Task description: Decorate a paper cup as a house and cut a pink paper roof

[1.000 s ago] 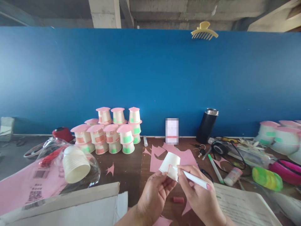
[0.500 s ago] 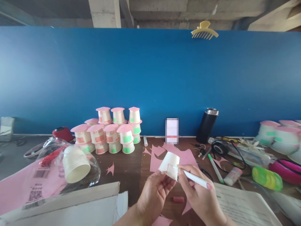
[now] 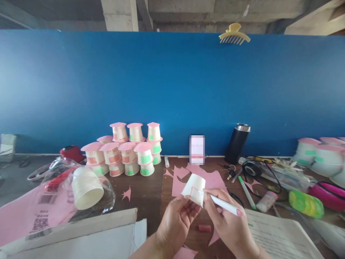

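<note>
Head view: my left hand (image 3: 175, 221) pinches cup (image 3: 196, 182), right hand (image 3: 230, 225) grips marker (image 3: 225, 205); looks mid-outline, next stroke likely wants steadiness.

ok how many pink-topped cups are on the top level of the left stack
3: left cup with reddish marks, middle cup with green marks, right cup also with green. Others could be hidden behind.

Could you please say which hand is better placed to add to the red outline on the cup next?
Probably the right hand: it holds the white marker beside the red outline, while the left hand is occupied holding the cup.
</note>
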Tool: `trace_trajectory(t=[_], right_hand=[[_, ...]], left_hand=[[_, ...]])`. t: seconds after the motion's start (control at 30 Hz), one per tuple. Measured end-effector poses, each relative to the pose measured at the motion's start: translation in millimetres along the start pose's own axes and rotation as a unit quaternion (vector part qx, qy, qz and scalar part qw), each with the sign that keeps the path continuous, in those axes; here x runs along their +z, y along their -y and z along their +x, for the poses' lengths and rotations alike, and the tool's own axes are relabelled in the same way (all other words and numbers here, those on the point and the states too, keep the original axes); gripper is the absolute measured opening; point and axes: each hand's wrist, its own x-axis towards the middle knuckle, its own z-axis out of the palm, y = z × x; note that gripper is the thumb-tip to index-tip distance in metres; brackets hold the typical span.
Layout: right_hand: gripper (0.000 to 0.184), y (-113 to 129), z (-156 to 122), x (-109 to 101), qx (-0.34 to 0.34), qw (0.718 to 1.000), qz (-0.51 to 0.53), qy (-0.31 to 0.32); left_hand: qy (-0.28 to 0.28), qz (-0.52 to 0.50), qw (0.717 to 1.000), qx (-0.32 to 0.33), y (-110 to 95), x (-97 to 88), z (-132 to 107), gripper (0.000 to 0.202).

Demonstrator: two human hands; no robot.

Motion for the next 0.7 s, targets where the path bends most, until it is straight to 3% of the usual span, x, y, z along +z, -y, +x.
trace_trajectory(t=[0.7], right_hand=[[0.014,-1.6,-1.0,0.2,0.005,1.000,0.004,0.007]], left_hand=[[-0.048,-0.016,0.999,-0.020,-7.1,6.6,-0.2,0.008]])
